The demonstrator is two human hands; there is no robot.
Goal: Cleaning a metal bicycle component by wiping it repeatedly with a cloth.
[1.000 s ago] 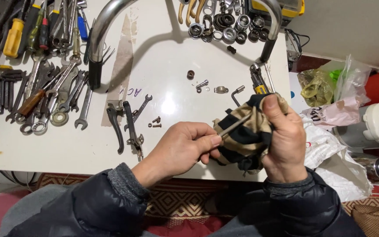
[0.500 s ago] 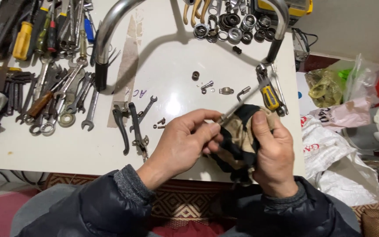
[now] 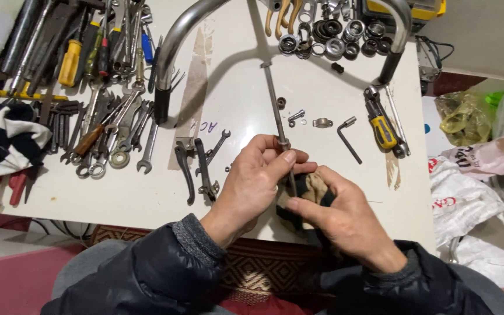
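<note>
Rod running straight away from me, both hands at its near end

I am pinching a long thin metal rod (image 3: 276, 105) in my left hand (image 3: 258, 181), thumb and fingertips closed on it near a small collar — its long axis is pointing away from my body, nearly up the counter (image 3: 333, 175), with the far tip lying toward the curved chrome handlebar (image 3: 176, 41). My right hand (image 3: 339, 219) is closing around a tan-and-black rag (image 3: 307, 189), wrapped on the rod's near end just below my left fingers, so the two hands are touching. The left is sitting farther up the shaft; the right is nearer me. A bent hex key (image 3: 348, 137) is lying apart to the right, spanners (image 3: 112, 134) well to the left.
</note>
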